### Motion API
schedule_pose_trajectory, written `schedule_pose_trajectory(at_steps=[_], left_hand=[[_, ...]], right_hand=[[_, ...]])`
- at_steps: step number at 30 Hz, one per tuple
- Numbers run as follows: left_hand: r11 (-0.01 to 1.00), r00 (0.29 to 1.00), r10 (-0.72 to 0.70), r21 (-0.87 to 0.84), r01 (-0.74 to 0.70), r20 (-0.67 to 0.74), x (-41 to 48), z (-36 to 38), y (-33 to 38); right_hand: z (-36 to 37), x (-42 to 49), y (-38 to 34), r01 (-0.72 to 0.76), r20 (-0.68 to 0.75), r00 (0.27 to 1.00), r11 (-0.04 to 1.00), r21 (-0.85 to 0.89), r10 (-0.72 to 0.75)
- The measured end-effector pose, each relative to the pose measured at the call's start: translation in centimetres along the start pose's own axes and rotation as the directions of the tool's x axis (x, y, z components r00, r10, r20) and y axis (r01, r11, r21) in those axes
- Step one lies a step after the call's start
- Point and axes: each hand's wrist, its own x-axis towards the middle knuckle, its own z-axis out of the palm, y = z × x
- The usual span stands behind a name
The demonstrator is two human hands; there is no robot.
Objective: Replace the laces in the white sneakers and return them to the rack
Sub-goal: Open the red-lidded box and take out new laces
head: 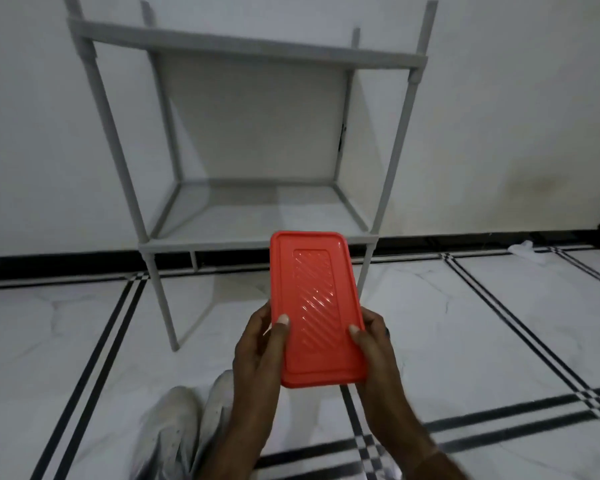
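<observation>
Two at the lower left: looking down on a pair of white low-top sneakers [174, 420], lying side by side on the white marble-look tiled floor [84, 341], toes pointing toward the white plastered wall [32, 133] and touched by neither hand; too blurred for telling anything of their laces. Running behind them along the foot of that wall: a black skirting strip [49, 263]. Standing against the wall on thin legs, well apart from the sneakers: a grey two-tier shoe rack [187, 244] of plastic tubes and flat shelves. Moving to the middle: gripping with the left hand [257, 348] the left long edge of a flat red rectangular plastic lid [317, 306], thumb lying on top, fingers curling underneath. Hovering in the air above the floor, overlapping the rack's lower shelf in this view, with diagonal ribs showing in its sunken centre panel; not telling whether a box is hanging beneath. Gripping the opposite long edge with the right hand [374, 344], thumb likewise on top; both hands clamping the lid, kept apart by its width. Lying far right by the skirting: a small crumpled white scrap [527, 251], too small for naming.
</observation>
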Motion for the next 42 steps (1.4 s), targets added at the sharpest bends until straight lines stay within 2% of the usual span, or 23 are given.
schedule_pose_trajectory(at_steps=[3,7,11,16,20,23,26,32,38,40,42], left_hand=[[0.997,0.994,0.073,-0.014,-0.072,0.078,2.6,1.1,3.2],[0.999,0.985,0.036,0.018,-0.039,0.167,7.9,2.5,5.8],[0.997,0.989,0.004,0.076,-0.015,0.145,13.1,4.5,6.8],[0.993,0.974,-0.069,0.110,0.046,0.218,19.3,6.2,6.2],[0.994,0.958,-0.048,0.106,0.019,0.282,22.6,6.6,5.1],[0.989,0.971,0.018,0.136,-0.052,0.239,24.2,6.8,4.0],[0.975,0.982,0.074,0.195,-0.108,0.173,25.5,7.1,3.0],[0.948,0.991,0.115,0.289,-0.132,0.074,26.3,7.4,1.3],[0.922,0.991,0.133,0.364,-0.132,0.022,25.4,7.7,1.2],[0.891,0.974,0.222,0.415,-0.186,-0.040,23.3,7.6,1.5],[0.847,0.932,0.359,0.440,-0.298,-0.059,19.6,6.9,1.3]], right_hand=[[0.6,2.7,-3.8,0.055,0.002,0.999,0.998,0.009,-0.055],[2.0,7.4,-8.0,0.092,0.009,0.996,0.996,-0.007,-0.092],[3.3,12.6,-10.1,0.078,-0.048,0.996,0.995,-0.060,-0.081],[3.6,19.4,-11.0,0.032,-0.138,0.989,0.991,-0.133,-0.050],[2.9,23.9,-10.3,-0.010,-0.066,0.998,0.988,-0.151,0.000],[2.6,25.7,-9.3,-0.014,-0.009,1.000,0.988,-0.156,0.012],[2.4,27.2,-8.2,0.041,0.025,0.999,0.979,-0.199,-0.036],[3.0,27.7,-6.8,0.101,-0.059,0.990,0.946,-0.309,-0.126],[2.7,25.8,-7.2,0.124,-0.070,0.985,0.925,-0.359,-0.159],[2.3,23.6,-7.2,0.175,-0.086,0.971,0.907,-0.383,-0.223],[1.9,19.8,-6.9,0.258,-0.070,0.944,0.853,-0.453,-0.322]])
